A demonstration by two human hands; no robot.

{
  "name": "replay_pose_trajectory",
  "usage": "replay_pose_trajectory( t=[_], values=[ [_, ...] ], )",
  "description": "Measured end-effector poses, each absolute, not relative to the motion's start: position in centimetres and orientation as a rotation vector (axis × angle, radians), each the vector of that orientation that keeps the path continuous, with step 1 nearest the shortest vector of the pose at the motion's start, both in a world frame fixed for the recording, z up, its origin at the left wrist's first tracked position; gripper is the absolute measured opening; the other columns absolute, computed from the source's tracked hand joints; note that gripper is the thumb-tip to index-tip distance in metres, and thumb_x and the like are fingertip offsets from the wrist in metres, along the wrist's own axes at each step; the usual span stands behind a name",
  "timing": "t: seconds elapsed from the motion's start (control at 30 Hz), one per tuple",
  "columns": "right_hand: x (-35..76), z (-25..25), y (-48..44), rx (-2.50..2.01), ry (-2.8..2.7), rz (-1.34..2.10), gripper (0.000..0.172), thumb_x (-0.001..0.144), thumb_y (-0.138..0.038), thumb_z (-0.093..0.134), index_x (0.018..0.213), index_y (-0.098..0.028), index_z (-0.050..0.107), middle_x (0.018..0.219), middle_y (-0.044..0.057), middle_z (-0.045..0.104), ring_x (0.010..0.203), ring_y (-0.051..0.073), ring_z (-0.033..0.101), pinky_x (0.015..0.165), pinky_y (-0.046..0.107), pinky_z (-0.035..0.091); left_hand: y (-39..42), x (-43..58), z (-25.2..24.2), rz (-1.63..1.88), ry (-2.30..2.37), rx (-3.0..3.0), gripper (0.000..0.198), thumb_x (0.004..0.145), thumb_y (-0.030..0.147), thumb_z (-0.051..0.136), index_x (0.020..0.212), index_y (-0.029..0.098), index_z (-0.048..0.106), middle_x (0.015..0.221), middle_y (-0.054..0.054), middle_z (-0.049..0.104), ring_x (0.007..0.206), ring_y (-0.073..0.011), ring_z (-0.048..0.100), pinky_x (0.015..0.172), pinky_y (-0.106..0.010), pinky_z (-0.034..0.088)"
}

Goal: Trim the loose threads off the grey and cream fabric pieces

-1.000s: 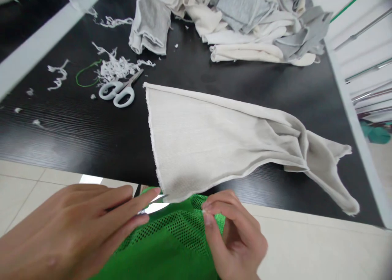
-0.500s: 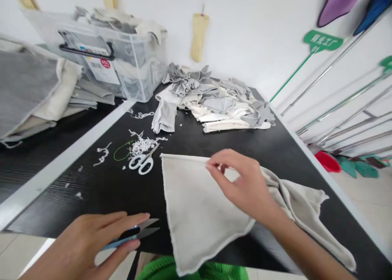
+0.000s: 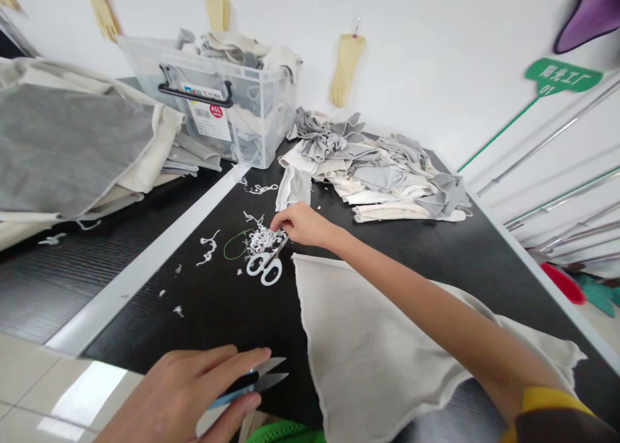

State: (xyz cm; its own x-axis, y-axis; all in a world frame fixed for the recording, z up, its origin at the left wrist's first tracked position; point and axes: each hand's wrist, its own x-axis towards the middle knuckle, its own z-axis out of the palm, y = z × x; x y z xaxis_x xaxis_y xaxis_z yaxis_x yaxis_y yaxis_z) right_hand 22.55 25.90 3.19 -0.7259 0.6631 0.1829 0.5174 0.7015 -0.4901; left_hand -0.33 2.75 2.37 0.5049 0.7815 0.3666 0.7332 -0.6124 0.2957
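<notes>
My left hand (image 3: 188, 394) is closed round a small thread snip (image 3: 252, 381) with a blue handle, its blades pointing right over the near edge of the black table (image 3: 208, 307). My right hand (image 3: 298, 225) reaches far across the table, its fingers pinched together at a pile of white fabric trimmings (image 3: 261, 239); what they hold is too small to name. White-handled scissors (image 3: 264, 267) lie just below that hand. A pale grey cloth (image 3: 378, 346) is spread flat on the table under my right forearm.
A heap of grey and cream fabric pieces (image 3: 378, 175) lies at the back of the table. A clear plastic box (image 3: 227, 107) of fabric stands behind. Folded cloth (image 3: 72, 149) is stacked at left. A green thread loop (image 3: 235, 246) lies by the trimmings. Green mesh (image 3: 285, 433) shows below.
My right hand has left the grey cloth's top edge and reached forward and left to the trimmings beside the scissors. The view has tilted up. My left hand still grips the snip.
</notes>
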Motion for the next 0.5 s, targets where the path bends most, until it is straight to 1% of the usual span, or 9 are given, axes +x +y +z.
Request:
replay_pose_trajectory(
  t=[0.07,0.1,0.2,0.27,0.33,0.37,0.43,0.5],
  values=[
    [22.4,3.8,26.1,-0.922,-2.621,0.540,0.039,0.076,0.008,0.048,0.091,-0.014,0.077,0.091,0.005,0.077,0.085,0.016,0.070,0.079,0.024,0.048,2.7,-0.5,2.0,0.645,1.319,2.706,0.038,0.089,0.051,0.060,0.126,0.041,0.061,0.098,0.004,0.076,0.082,-0.0168,0.074,0.068,-0.025,0.064],
    [22.5,4.3,26.1,-0.939,-2.640,0.495,0.037,0.078,0.005,0.050,0.094,-0.015,0.077,0.093,0.005,0.077,0.088,0.017,0.070,0.081,0.025,0.048,2.7,-0.6,1.9,0.637,1.318,2.720,0.038,0.090,0.050,0.059,0.126,0.040,0.061,0.099,0.004,0.076,0.083,-0.0171,0.074,0.068,-0.025,0.064],
    [23.5,5.9,24.9,-1.012,-2.646,0.316,0.025,0.087,-0.011,0.059,0.106,-0.017,0.074,0.103,0.007,0.076,0.098,0.021,0.069,0.089,0.031,0.049,2.3,-0.8,1.5,0.648,1.307,2.730,0.038,0.090,0.047,0.060,0.127,0.038,0.061,0.100,0.003,0.076,0.083,-0.0173,0.074,0.068,-0.025,0.064],
    [25.0,7.2,22.8,-1.039,-2.635,0.221,0.025,0.090,-0.020,0.061,0.113,-0.017,0.071,0.109,0.009,0.074,0.102,0.023,0.068,0.093,0.036,0.049,1.7,-1.0,1.3,0.643,1.333,2.716,0.039,0.090,0.048,0.060,0.127,0.038,0.061,0.101,0.002,0.076,0.085,-0.0183,0.074,0.069,-0.026,0.064],
    [27.4,8.2,19.6,-1.052,-2.645,0.181,0.027,0.092,-0.024,0.060,0.117,-0.019,0.069,0.114,0.009,0.073,0.106,0.023,0.067,0.096,0.039,0.050,0.9,-1.2,1.0,0.601,1.388,2.685,0.039,0.090,0.050,0.059,0.128,0.040,0.060,0.102,0.002,0.076,0.088,-0.0197,0.074,0.071,-0.029,0.065],
    [29.0,8.4,17.9,-1.077,-2.644,0.168,0.029,0.092,-0.026,0.061,0.119,-0.020,0.068,0.116,0.008,0.072,0.108,0.024,0.066,0.097,0.040,0.050,0.6,-1.4,0.8,0.569,1.422,2.661,0.040,0.090,0.052,0.058,0.128,0.041,0.060,0.103,0.002,0.075,0.089,-0.0203,0.074,0.072,-0.031,0.065],
    [32.8,8.3,14.5,-1.200,-2.671,0.167,0.040,0.090,-0.033,0.064,0.128,-0.022,0.063,0.125,0.007,0.068,0.116,0.025,0.063,0.102,0.044,0.049,0.2,-1.6,0.4,0.515,1.477,2.600,0.042,0.090,0.054,0.057,0.130,0.043,0.057,0.106,0.003,0.075,0.093,-0.0213,0.073,0.074,-0.033,0.065],
    [37.1,7.2,11.8,-1.397,-2.707,0.216,0.061,0.086,-0.038,0.068,0.142,-0.020,0.051,0.141,0.011,0.056,0.128,0.029,0.055,0.109,0.048,0.044,0.1,-1.7,0.0,0.493,1.489,2.528,0.046,0.090,0.054,0.057,0.134,0.043,0.053,0.113,0.003,0.073,0.098,-0.0223,0.072,0.078,-0.035,0.065]
  ],
)
